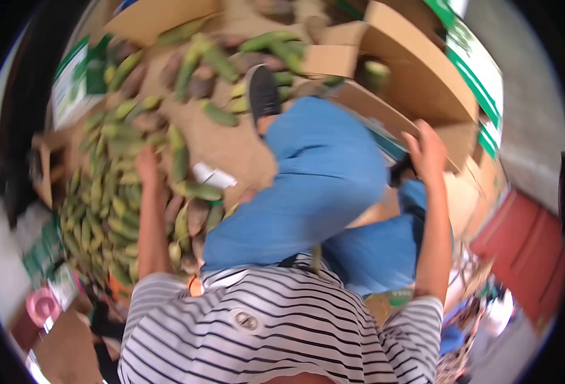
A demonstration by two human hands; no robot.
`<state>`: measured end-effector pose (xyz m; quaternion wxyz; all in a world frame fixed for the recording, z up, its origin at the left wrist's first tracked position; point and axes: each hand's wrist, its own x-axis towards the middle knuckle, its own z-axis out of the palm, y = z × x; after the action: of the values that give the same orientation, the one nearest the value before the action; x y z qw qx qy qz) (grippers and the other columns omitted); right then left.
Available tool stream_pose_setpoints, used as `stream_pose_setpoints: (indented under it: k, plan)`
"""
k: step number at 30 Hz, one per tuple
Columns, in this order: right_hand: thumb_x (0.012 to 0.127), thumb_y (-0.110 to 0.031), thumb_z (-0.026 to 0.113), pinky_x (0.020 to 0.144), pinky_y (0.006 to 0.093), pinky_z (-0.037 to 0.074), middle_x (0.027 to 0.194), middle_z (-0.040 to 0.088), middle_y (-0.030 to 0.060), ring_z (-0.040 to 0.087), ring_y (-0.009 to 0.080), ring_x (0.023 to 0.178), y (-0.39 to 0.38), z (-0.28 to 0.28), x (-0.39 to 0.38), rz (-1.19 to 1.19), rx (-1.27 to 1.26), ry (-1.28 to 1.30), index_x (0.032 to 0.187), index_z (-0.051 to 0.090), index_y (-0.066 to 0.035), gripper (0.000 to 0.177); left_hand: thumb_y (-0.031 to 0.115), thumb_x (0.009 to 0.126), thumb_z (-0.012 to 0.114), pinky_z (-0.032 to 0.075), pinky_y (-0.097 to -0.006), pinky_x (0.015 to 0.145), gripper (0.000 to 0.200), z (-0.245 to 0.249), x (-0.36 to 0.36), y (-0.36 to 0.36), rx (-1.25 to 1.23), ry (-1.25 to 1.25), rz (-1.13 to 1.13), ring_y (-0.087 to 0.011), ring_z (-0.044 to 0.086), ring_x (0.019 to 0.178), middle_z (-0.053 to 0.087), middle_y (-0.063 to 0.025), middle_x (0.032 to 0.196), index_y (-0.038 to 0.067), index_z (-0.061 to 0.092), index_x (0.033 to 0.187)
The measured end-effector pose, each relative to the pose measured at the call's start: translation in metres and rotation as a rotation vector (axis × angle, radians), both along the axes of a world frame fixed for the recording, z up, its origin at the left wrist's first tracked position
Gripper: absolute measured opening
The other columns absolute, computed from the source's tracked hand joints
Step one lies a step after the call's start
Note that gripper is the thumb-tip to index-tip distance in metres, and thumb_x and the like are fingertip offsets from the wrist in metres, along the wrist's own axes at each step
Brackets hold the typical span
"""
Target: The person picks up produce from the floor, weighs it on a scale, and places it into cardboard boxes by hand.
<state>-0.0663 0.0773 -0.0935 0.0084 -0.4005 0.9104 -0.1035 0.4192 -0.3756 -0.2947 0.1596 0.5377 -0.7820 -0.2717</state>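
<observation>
My left hand (146,168) reaches out to a heap of green and brownish plantains (106,192) spread over cardboard on the floor. It touches the fruit, but blur hides its fingers. My right hand (428,152) is raised at the right, fingers apart, laid against the flap of a large cardboard box (423,83). Between my arms lie my legs in blue jeans (314,179) and one black shoe (263,93). My striped shirt (263,326) fills the bottom of the view.
More plantains (231,57) lie scattered beyond my shoe. Smaller cardboard boxes (330,59) stand at the top, and a green-and-white printed box (477,57) at the top right. A red object (525,256) is at the right, a pink round thing (42,306) at the lower left.
</observation>
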Motion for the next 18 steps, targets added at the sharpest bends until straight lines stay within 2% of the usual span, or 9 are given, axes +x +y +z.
stream_pose_setpoints:
  k: [1,2,4,9,13,16,18]
  plan:
    - [0.082,-0.027,0.066,0.070,0.0420,0.047,0.089,0.061,0.0165,0.059,0.0374,0.084,0.002,0.002,-0.001,0.000,-0.001,-0.036,0.101,0.057,-0.007,0.029,0.028,0.095,0.046,0.045,-0.0295,0.058,0.029,0.043,-0.029,0.010,0.189,0.182,0.172,-0.0143,0.052,0.063,0.057,-0.0053,0.075,0.004,0.062,0.092]
    - [0.081,-0.026,0.066,0.071,0.0428,0.047,0.088,0.061,0.0158,0.059,0.0367,0.084,0.002,0.001,-0.001,-0.008,-0.021,-0.031,0.098,0.057,-0.007,0.027,0.025,0.094,0.049,0.041,-0.0238,0.057,0.025,0.072,-0.061,0.017,0.252,0.439,0.342,-0.0111,0.049,0.063,0.053,-0.0022,0.071,0.004,0.061,0.088]
    - [0.079,-0.023,0.066,0.070,0.0446,0.045,0.084,0.058,0.0123,0.058,0.0325,0.084,0.000,0.005,0.002,-0.018,0.003,-0.018,0.088,0.050,-0.007,0.025,0.021,0.095,0.049,0.038,-0.0224,0.055,0.022,0.139,-0.112,0.042,0.233,0.532,0.216,-0.0091,0.047,0.061,0.054,-0.0018,0.072,0.003,0.059,0.086]
    - [0.080,-0.022,0.065,0.071,0.0428,0.045,0.084,0.059,0.0114,0.057,0.0313,0.083,0.002,0.002,0.000,0.028,-0.025,-0.020,0.087,0.050,-0.006,0.023,0.017,0.095,0.049,0.032,-0.0212,0.052,0.021,0.268,-0.221,0.131,0.225,0.831,-0.320,-0.0062,0.043,0.058,0.052,-0.0030,0.070,-0.001,0.056,0.087]
    - [0.080,-0.022,0.066,0.071,0.0422,0.046,0.084,0.060,0.0109,0.058,0.0303,0.082,0.003,0.003,0.000,0.024,0.001,-0.027,0.087,0.050,-0.006,0.024,0.014,0.095,0.048,0.033,-0.0208,0.052,0.020,0.326,-0.288,0.182,0.213,0.997,-0.637,-0.0062,0.043,0.057,0.050,-0.0036,0.068,-0.003,0.055,0.086]
    - [0.080,-0.022,0.066,0.070,0.0426,0.046,0.081,0.060,0.0109,0.059,0.0301,0.081,0.005,0.003,0.000,0.040,-0.028,-0.017,0.087,0.051,-0.005,0.023,0.015,0.095,0.049,0.033,-0.0201,0.052,0.020,0.342,-0.331,0.202,0.263,0.993,-0.764,-0.0059,0.045,0.057,0.052,-0.0025,0.070,-0.001,0.057,0.086]
    - [0.080,-0.021,0.066,0.069,0.0429,0.047,0.080,0.060,0.0108,0.059,0.0301,0.080,0.005,-0.001,0.000,0.042,-0.046,-0.002,0.087,0.051,-0.005,0.023,0.016,0.095,0.050,0.035,-0.0219,0.052,0.019,0.337,-0.364,0.210,0.293,0.887,-0.848,-0.0064,0.049,0.060,0.052,-0.0009,0.069,0.000,0.060,0.089]
